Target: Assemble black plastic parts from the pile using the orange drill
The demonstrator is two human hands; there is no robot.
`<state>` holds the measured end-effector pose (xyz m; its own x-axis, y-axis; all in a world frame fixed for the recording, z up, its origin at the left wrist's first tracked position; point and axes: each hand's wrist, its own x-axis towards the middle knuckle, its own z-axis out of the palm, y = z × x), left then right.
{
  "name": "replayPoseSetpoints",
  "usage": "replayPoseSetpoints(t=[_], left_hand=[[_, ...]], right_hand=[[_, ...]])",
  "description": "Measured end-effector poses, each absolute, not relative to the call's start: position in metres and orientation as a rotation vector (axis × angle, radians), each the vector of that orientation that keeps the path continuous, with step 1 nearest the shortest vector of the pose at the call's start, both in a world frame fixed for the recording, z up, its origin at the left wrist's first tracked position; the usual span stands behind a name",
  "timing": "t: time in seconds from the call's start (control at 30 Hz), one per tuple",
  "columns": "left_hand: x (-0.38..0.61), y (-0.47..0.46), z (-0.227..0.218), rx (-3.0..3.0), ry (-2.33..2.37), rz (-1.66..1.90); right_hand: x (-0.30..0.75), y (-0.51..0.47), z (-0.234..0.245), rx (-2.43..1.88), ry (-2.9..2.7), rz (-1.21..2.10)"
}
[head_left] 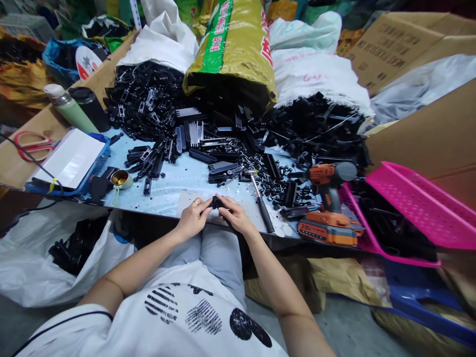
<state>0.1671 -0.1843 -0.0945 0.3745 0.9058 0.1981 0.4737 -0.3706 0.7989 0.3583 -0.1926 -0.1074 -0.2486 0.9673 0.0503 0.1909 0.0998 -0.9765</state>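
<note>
A small black plastic part (215, 202) is pinched between my two hands above the table's front edge. My left hand (194, 216), with a ring on one finger, closes on its left end. On the other end are the fingers and thumb of my right hand (234, 213). The fingers cover much of the part, so its exact shape is hidden. Just right of my hands lies a hammer (264, 208) with a black grip. Beyond it spread loose screws and small metal pieces (256, 166). Flat black parts (223, 168) lie stacked past my hands.
Sacks spill black parts (145, 104) across the back. An orange cordless drill (329, 203) stands right, beside a pink basket (379, 238). To the left are scissors (33, 145), a blue tray (80, 176), a small metal cup (121, 179) and bottles (70, 106).
</note>
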Motion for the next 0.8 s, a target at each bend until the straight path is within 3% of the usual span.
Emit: replayPoseSetpoints(t=[0.23,0.33,0.57,0.8], left_hand=[[0.193,-0.189,-0.092,1.876,1.184,1.386],[0.191,-0.182,-0.087,1.926,1.085,1.456],[0.170,-0.154,-0.087,2.081,0.934,1.233],[0.160,-0.160,-0.124,2.015,1.477,0.973]], right_hand=[[0.333,-0.198,-0.109,-1.158,-1.487,0.985],[0.325,-0.199,-0.111,-1.153,-1.498,0.924],[0.313,-0.196,-0.121,-1.233,-1.515,0.759],[0.379,-0.146,-0.113,-1.658,-1.891,0.546]])
